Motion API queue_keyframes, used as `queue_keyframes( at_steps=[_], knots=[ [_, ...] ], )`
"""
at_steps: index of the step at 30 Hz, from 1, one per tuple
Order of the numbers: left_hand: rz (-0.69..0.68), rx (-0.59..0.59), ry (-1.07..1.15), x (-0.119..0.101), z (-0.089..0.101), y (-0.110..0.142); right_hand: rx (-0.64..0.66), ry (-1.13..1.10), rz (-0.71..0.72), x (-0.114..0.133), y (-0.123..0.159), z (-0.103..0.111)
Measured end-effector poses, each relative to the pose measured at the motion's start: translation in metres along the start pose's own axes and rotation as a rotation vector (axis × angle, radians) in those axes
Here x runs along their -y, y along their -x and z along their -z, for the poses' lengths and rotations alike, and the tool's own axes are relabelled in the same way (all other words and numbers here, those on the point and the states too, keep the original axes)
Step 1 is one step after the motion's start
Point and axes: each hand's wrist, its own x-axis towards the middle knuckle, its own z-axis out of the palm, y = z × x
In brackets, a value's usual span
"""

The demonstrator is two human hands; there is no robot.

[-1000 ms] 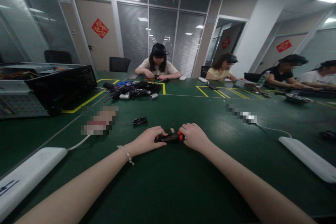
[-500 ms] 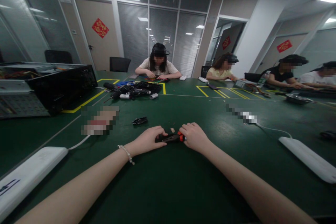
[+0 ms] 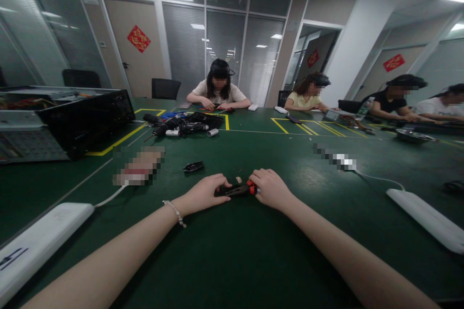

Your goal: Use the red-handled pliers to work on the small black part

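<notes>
My right hand (image 3: 271, 188) is closed around the red-and-black handles of a pair of pliers (image 3: 251, 187), whose dark jaws point left. Between the thumb and fingers of my left hand (image 3: 206, 193) is a small black part (image 3: 222, 191), mostly covered by the fingers. The jaws reach up to this part; whether they grip it I cannot tell. Just beyond my hands a tiny tan scrap (image 3: 238, 179) lies on the green table (image 3: 232, 256). A black plastic shell piece (image 3: 193, 167) rests ahead of my left hand.
An open computer case (image 3: 87, 123) stands at far left. A tangled pile of black cables (image 3: 181, 124) lies at centre back. White power banks (image 3: 50, 236) (image 3: 422, 217) with cords flank my arms. Several people sit across the table, one (image 3: 219, 89) directly opposite.
My right hand and the pliers' handles have shifted very slightly. My left hand stays where it was.
</notes>
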Motion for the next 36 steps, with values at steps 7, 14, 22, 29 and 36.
queue_keyframes(
  at_steps=[7,14,22,29,36],
  knots=[
    [-0.012,-0.006,-0.013,-0.0018,0.0003,-0.0006,-0.011,0.012,-0.012,-0.0017,-0.0004,-0.0003],
    [-0.013,-0.006,0.006,-0.0020,0.0001,0.0004,-0.019,0.023,-0.020,-0.0013,-0.0002,-0.0017],
    [-0.004,-0.007,0.001,-0.0002,-0.0007,-0.0006,-0.029,-0.009,-0.016,-0.0036,-0.0003,-0.0002],
    [0.004,0.000,0.001,0.0003,-0.0011,-0.0004,-0.030,-0.002,-0.014,-0.0031,-0.0001,-0.0016],
    [-0.003,-0.008,0.001,0.0003,-0.0017,-0.0004,-0.029,0.009,-0.031,-0.0027,-0.0010,-0.0019]
  ],
)
